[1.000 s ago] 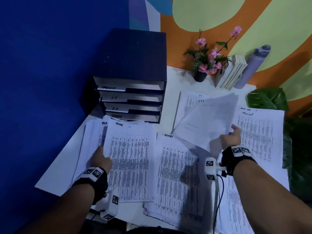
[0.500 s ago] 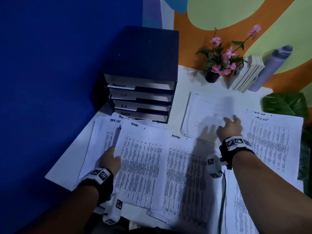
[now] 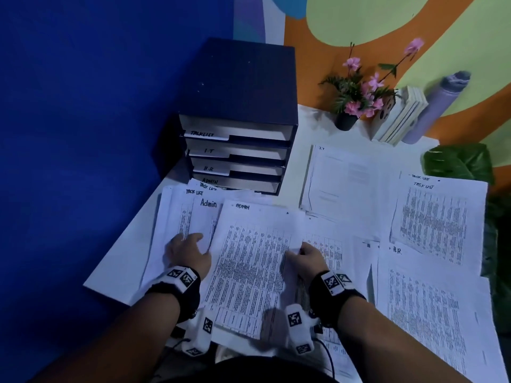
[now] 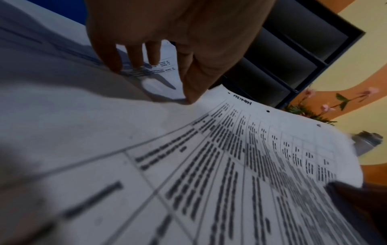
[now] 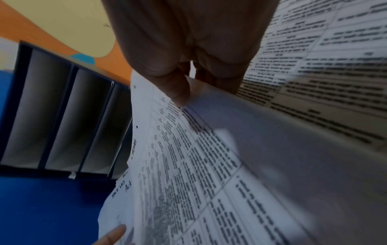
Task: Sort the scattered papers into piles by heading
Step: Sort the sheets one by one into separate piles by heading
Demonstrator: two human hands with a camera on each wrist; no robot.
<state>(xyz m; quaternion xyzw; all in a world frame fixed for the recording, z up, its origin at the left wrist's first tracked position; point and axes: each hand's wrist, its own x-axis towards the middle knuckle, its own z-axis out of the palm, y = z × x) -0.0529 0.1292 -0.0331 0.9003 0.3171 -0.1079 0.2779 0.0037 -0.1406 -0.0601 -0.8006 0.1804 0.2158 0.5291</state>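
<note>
Printed sheets lie in piles on the white table (image 3: pixel 116 272). An I.T pile (image 3: pixel 345 183) lies at the back, a TASK LIST pile (image 3: pixel 437 219) on the right and an H.R. pile (image 3: pixel 425 308) near right. A mixed stack (image 3: pixel 193 214) headed Admin and Task List lies on the left. My right hand (image 3: pixel 307 258) (image 5: pixel 188 41) pinches the right edge of the middle ADMIN sheet (image 3: pixel 249 266) (image 5: pixel 188 165), lifting it slightly. My left hand (image 3: pixel 190 252) (image 4: pixel 178 33) presses its fingertips on the mixed stack, thumb at the ADMIN sheet's (image 4: pixel 230 165) left edge.
A dark tray organiser (image 3: pixel 237 106) labelled Tasklist, I.T, H.R and Admin stands at the back left. A flower pot (image 3: pixel 345 121), books (image 3: pixel 398 117) and a grey bottle (image 3: pixel 439 106) line the back wall. A green leaf (image 3: pixel 459 164) lies at the right edge.
My right hand laid a sheet on the I.T pile, then came back to the middle and took hold of the ADMIN sheet's edge. The left hand stayed on the left stack.
</note>
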